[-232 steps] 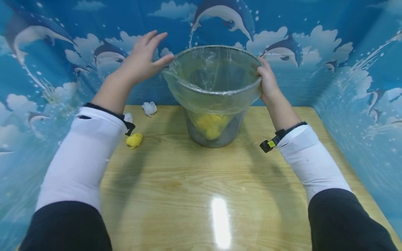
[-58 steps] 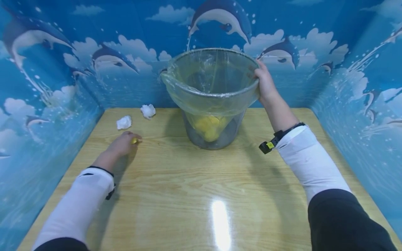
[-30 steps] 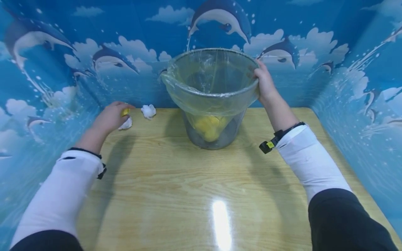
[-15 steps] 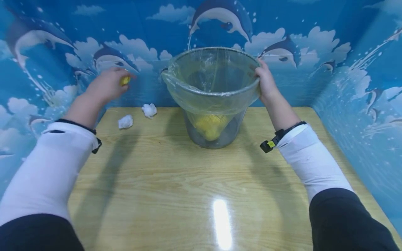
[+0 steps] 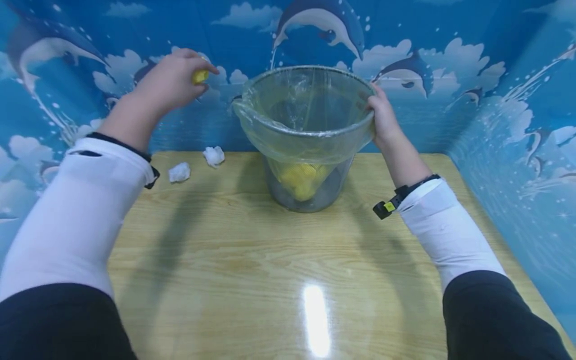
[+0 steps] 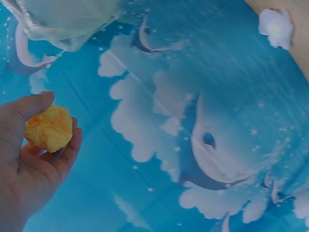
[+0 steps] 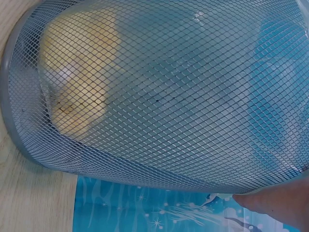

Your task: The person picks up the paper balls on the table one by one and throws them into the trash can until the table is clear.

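Yellow wad raised left of bin rim; bin steadied.

Head view: your left hand [image 5: 168, 87] pinches the yellow paper wad [image 5: 200, 76]; your right hand [image 5: 382, 117] grips the bin [image 5: 306, 135] rim, bracing it. Left wrist: fingertips [image 6: 34, 104] clamp the wad. Right wrist: mesh only.

Left hand [image 6: 26, 169] pinching yellow paper wad [image 6: 49, 128]; bag-lined bin rim [image 6: 63, 21] top left, white wad [image 6: 276, 27] top right.

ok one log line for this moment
left hand: holds yellow wad, raised beside bin | right hand: grips bin rim | table: two white wads
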Demonstrator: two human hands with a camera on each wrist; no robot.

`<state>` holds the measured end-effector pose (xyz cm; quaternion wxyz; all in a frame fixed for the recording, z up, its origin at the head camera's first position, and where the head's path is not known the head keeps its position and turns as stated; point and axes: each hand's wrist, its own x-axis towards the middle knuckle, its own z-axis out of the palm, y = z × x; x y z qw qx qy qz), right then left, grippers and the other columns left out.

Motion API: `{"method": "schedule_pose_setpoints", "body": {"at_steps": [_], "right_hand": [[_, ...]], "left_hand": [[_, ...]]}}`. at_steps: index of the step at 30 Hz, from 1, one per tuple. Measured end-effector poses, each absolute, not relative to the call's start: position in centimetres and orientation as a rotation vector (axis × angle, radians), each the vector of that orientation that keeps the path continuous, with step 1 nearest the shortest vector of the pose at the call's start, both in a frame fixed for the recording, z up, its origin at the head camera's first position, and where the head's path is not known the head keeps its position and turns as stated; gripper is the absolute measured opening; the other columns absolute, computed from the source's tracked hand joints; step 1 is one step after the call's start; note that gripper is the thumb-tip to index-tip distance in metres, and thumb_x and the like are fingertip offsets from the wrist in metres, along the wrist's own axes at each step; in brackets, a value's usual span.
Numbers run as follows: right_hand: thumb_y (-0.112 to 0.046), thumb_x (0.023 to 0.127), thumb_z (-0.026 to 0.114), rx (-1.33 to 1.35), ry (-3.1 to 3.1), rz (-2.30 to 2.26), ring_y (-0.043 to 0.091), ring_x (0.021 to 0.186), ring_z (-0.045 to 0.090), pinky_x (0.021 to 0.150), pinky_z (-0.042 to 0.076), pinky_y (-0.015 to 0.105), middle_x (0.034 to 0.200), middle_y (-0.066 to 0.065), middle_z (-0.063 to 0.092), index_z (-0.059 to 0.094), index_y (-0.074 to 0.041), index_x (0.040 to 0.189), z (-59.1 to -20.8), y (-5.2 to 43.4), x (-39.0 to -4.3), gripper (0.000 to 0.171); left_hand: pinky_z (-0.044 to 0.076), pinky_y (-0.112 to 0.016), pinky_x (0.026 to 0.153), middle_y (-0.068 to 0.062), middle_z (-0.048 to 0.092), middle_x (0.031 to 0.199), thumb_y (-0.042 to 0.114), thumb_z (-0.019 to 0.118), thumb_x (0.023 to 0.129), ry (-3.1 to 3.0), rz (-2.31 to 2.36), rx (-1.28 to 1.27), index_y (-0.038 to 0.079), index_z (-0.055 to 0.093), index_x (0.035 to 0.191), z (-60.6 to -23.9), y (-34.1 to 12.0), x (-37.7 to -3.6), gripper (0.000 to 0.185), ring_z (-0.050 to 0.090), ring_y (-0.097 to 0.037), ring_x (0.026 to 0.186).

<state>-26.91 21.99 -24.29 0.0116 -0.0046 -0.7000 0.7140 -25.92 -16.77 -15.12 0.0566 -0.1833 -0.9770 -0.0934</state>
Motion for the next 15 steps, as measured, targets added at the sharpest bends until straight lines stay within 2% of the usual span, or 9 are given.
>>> {"method": "schedule_pose_setpoints", "body": {"at_steps": [8, 15], "right_hand": [[-0.01, 0.089, 0.026, -0.019, -2.162, 2.245, 0.021, 0.135, 0.022, 0.102, 0.024, 0.034, 0.161, -0.006, 0.006, 0.013, -0.025, 0.156, -24.5, 22.0, -26.8, 0.07], [-0.011, 0.091, 0.027, -0.019, -2.159, 2.251, 0.02, 0.138, 0.02, 0.105, 0.022, 0.034, 0.161, -0.007, 0.006, 0.013, -0.026, 0.155, -24.3, 22.0, -27.1, 0.068]], "left_hand": [[0.038, -0.054, 0.099, -0.019, 0.022, 0.157, 0.013, 0.037, 0.103, -2.917, -0.304, -0.652, 0.011, 0.041, 0.147, -14.1, -14.1, -26.4, 0.044, 0.032, -0.043, 0.137], [0.037, -0.051, 0.106, -0.017, 0.026, 0.156, 0.013, 0.038, 0.103, -2.891, -0.295, -0.705, 0.013, 0.043, 0.146, -13.7, -11.7, -26.8, 0.044, 0.032, -0.038, 0.139]]}}
